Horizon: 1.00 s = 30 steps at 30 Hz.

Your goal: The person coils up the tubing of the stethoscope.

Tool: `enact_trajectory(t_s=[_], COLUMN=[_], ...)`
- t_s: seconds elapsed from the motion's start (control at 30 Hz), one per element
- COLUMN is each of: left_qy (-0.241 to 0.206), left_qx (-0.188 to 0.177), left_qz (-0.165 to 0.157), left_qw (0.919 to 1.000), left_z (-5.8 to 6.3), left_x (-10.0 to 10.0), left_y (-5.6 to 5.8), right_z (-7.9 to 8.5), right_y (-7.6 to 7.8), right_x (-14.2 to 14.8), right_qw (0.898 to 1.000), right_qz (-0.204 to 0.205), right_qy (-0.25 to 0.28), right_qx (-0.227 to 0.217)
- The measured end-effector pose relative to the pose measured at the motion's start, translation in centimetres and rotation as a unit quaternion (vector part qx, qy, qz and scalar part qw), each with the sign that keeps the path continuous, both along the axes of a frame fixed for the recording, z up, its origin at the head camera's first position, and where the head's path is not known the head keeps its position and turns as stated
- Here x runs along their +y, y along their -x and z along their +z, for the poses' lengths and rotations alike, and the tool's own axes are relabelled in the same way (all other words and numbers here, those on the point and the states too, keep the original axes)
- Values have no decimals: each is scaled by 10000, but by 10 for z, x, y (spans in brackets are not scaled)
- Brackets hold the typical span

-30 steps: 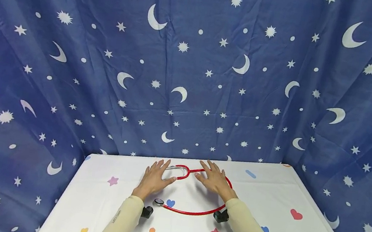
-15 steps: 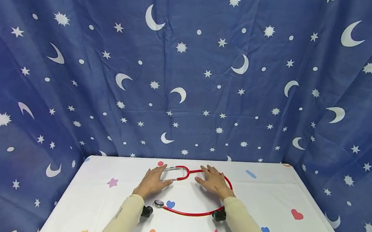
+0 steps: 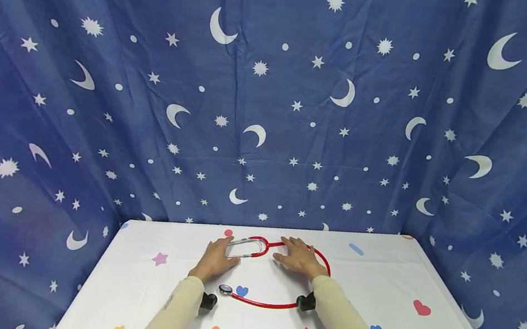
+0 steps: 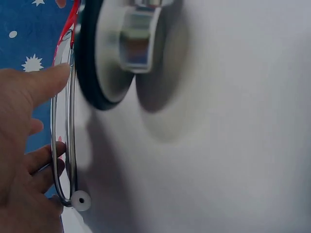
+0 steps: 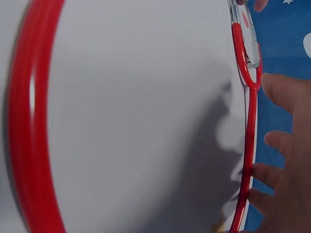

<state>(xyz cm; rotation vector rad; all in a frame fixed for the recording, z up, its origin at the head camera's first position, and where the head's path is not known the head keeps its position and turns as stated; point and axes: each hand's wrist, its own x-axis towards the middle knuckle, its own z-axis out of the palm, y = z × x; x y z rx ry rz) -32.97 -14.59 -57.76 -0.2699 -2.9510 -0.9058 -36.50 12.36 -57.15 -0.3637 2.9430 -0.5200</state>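
A stethoscope with red tubing [image 3: 260, 304] lies in a loop on the table, its silver chest piece [image 3: 225, 290] toward the near left. My left hand [image 3: 214, 261] is at the metal ear tubes [image 4: 72, 126], fingers loosely bent beside them; a white ear tip [image 4: 80, 200] shows in the left wrist view. Whether those fingers touch the metal I cannot tell. Over the far stretch of tubing, my right hand [image 3: 299, 258] has its fingers spread. In the right wrist view its lower fingertips [image 5: 257, 170] appear to meet the tube, and the thumb is near the red fork.
The white tablecloth [image 3: 367, 291] is printed with hearts, stars and party hats. A blue curtain [image 3: 272, 104] with moons and stars hangs behind the table and along both sides. Black wrist cameras [image 3: 306, 301] sit under the cuffs.
Both hands have come down a little toward the table and the stethoscope. My left hand has drawn slightly left along the ear tubes. The stethoscope lies where it was.
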Motion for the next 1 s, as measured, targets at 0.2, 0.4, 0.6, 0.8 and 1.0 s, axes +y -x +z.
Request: enact_trajectory(t_s=[0.2, 0.4, 0.6, 0.8, 1.0], left_qy=[-234, -149, -58, -142, -34], left_qx=[-78, 7, -23, -230, -218], left_qz=[154, 98, -102, -191, -242], left_qw=[9996, 9998, 9999, 9995, 9995], left_z=[-3, -3, -2, -3, -2], left_x=[-2, -4, -3, -2, -2], left_y=[0, 1, -2, -5, -9], right_z=[-2, -4, -7, -8, -5], right_y=[-1, -2, -5, -8, -12], right_x=[-1, -2, -1, 4, 5], right_qw=[9998, 9982, 9964, 9946, 9952], right_qz=[-8, 114, 101, -18, 85], right_qy=[-91, -225, -122, -89, 326], right_qx=[151, 551, 831, 1036, 922])
